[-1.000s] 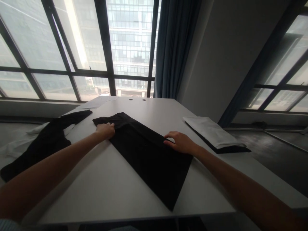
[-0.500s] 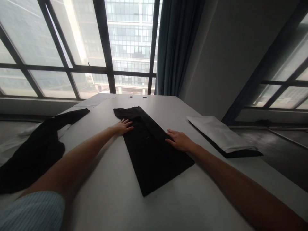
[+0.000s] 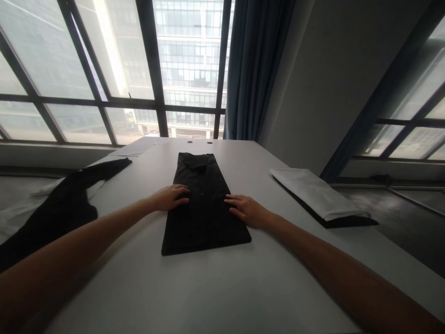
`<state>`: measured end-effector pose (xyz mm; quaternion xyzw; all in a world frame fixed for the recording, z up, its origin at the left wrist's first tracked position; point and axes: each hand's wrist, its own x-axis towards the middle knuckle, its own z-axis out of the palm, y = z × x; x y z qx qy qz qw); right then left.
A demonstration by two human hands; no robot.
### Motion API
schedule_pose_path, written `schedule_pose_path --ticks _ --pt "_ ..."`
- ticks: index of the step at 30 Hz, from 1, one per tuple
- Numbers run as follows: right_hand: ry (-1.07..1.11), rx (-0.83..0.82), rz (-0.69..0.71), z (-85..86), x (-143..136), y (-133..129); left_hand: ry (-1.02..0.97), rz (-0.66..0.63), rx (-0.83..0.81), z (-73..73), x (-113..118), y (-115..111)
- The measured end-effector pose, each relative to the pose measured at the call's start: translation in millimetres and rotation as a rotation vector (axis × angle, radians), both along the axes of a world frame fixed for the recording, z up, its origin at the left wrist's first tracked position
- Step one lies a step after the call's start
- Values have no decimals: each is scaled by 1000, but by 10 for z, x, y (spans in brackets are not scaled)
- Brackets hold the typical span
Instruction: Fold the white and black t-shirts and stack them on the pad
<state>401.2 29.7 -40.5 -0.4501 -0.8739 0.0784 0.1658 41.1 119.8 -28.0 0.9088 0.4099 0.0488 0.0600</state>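
A black folded shirt [image 3: 205, 222] lies as a flat, narrow rectangle on the white table [image 3: 215, 292], its collar end toward the window. My left hand [image 3: 169, 197] rests on the shirt's left edge, palm down with the fingers stretched out over the cloth. On the opposite edge, my right hand [image 3: 248, 209] touches the fabric with its fingers extended and apart. Neither hand grips the cloth.
Right of the shirt lies a folded stack [image 3: 316, 192], white on top and black below. A rumpled black garment [image 3: 66, 204] hangs over the left edge beside pale cloth. Another white cloth [image 3: 139, 147] lies at the far left corner. A curtain [image 3: 257, 69] hangs beside the windows.
The black shirt has turned from a slant to nearly straight, its near end swinging left and away from me. Both hands have shifted left along with it, staying on its sides.
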Motion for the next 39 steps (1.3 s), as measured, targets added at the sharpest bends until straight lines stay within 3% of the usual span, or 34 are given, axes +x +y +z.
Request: schedule_pose_path --ticks 3,7,13,20,25,29,33,36,39 --pt "-33 -59 -26 87 -23 22 31 -152 -95 -67 -110 -489" --pt "-93 -152 -55 158 -4 27 94 -147 -149 -93 -320 -798" --pt "22 -81 -58 68 124 -22 74 -150 -263 70 -494 -851" --pt "90 -135 6 163 227 -121 -12 -315 -383 151 -301 -1104" --pt "132 -227 57 211 229 -148 -89 -310 -480 195 -470 -983" --pt "157 -190 88 164 226 -131 -206 -285 -409 154 -562 -863" --pt "197 -124 119 128 162 -134 -293 -293 -272 115 -455 -879" --pt "246 -138 144 206 111 -189 -359 -309 -280 186 -400 -939" --pt "251 -277 175 378 101 -289 -401 -297 -404 332 -421 -1015"
